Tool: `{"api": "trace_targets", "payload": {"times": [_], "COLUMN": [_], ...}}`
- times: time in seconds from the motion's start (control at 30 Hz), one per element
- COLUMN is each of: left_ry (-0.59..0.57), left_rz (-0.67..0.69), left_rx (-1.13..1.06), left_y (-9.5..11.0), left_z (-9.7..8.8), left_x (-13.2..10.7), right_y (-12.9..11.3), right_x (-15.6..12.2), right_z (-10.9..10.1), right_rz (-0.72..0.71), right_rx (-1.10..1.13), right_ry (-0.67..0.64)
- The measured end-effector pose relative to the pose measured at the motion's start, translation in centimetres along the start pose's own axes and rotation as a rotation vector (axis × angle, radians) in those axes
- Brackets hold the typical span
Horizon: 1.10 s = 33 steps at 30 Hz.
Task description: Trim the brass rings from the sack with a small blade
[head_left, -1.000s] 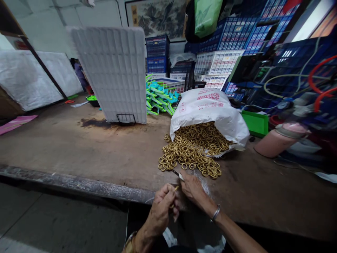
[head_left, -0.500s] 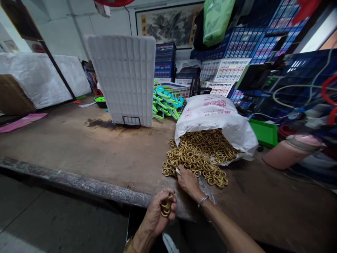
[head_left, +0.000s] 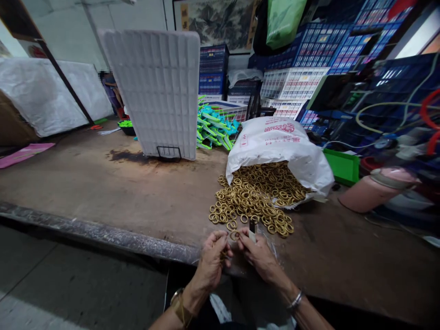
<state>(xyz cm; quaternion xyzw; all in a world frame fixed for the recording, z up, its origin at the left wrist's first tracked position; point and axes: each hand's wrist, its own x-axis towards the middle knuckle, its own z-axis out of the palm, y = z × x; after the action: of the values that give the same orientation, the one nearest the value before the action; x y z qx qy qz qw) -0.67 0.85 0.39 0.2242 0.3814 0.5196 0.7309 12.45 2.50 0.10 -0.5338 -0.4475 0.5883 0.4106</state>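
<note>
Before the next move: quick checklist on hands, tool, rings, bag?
1. Right hand grips tool, tip pointing at the pile: ok.
2. Left hand fingers curled shut: ok. What it holds: cannot tell.
3. Ring at the fingertips of both hands: ok. Gripped or lying loose: cannot tell.
4. Pile rests on table, just beyond the hands: ok.
5. Bag on its side, mouth open toward the hands, rings spilling out: ok.
</note>
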Motion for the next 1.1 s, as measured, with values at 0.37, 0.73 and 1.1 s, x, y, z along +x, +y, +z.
{"api": "trace_targets", "payload": {"times": [0.37,0.73,1.1], "left_ry": [0.062,-0.082,-0.066], "left_rz": [0.228,0.015,0.0], "left_rx": [0.518,0.482,0.353], "left_y": [-0.3,-0.1,0.3], "left_z": [0.7,0.6,1.0], "left_x": [0.0,-0.4,-0.8], "right_y": [-1.3,-1.1,0.1], "right_x": [-1.1,-0.6,-1.1], "right_z": [0.2,0.4,-0.3], "right_rz": [-0.106,-0.194,-0.328], "right_rx": [-0.27,-0.485,-0.7], "right_ry": [0.034,0.047,0.044]}}
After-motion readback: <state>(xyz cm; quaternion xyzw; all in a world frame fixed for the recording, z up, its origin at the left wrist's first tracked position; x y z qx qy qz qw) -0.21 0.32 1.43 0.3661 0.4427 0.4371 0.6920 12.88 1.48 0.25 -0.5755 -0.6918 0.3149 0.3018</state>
